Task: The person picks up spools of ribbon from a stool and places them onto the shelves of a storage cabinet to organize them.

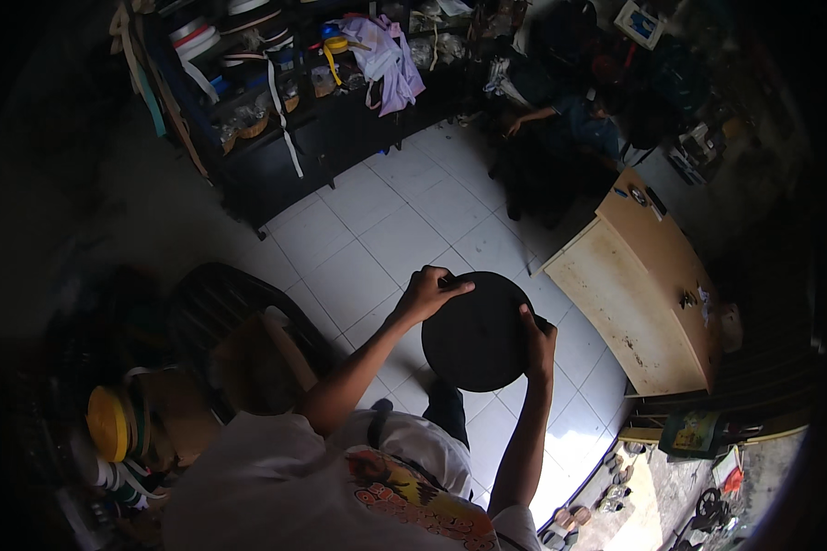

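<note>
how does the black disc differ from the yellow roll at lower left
The black disc is held by the left hand and right hand; the yellow roll by neither. The disc is black, the roll yellow. The disc appears larger here than the roll. Both look round.

Lettering in rounded, orange-outlined characters (418, 516) stands at six o'clock on the front of a white shirt (257, 473), beneath a coloured print (390, 470); the wording cannot be read reliably. At four o'clock, a dark green panel (689, 435) bears yellowish marks too small to decipher.
</note>
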The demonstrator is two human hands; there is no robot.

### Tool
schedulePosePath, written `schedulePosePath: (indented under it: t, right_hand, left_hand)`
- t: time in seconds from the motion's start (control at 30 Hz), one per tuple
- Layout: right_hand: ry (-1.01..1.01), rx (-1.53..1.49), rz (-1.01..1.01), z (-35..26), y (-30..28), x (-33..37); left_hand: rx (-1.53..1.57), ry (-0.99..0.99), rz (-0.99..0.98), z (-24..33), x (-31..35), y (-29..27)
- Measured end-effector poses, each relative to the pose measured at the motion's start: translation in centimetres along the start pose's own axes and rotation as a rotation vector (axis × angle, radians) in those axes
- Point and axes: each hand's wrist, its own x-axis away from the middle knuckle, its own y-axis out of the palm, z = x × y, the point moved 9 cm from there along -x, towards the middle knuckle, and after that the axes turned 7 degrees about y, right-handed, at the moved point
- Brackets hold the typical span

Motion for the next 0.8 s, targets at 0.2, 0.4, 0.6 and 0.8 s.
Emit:
schedulePosePath:
  t: [0.2, 0.4, 0.6, 0.8]
  right_hand:
    - [-0.021, 0.084, -0.159, -3.3, 0.3, -13.8]
    - [-0.094, -0.209, -0.149, -10.7, 4.4, -24.5]
    - [0.051, -0.24, -0.242, -12.0, 14.5, -33.1]
    - [0.05, -0.234, -0.313, -14.8, 27.1, -41.2]
  left_hand:
    - [0.088, 0.035, 0.174, -1.7, -11.5, 0.2]
    - [0.495, -0.206, 0.438, -2.6, -17.1, -2.9]
    - [0.674, -0.302, 0.656, -5.0, -20.2, -9.2]
    - [0.78, -0.26, 0.883, -9.9, -25.7, -16.7]
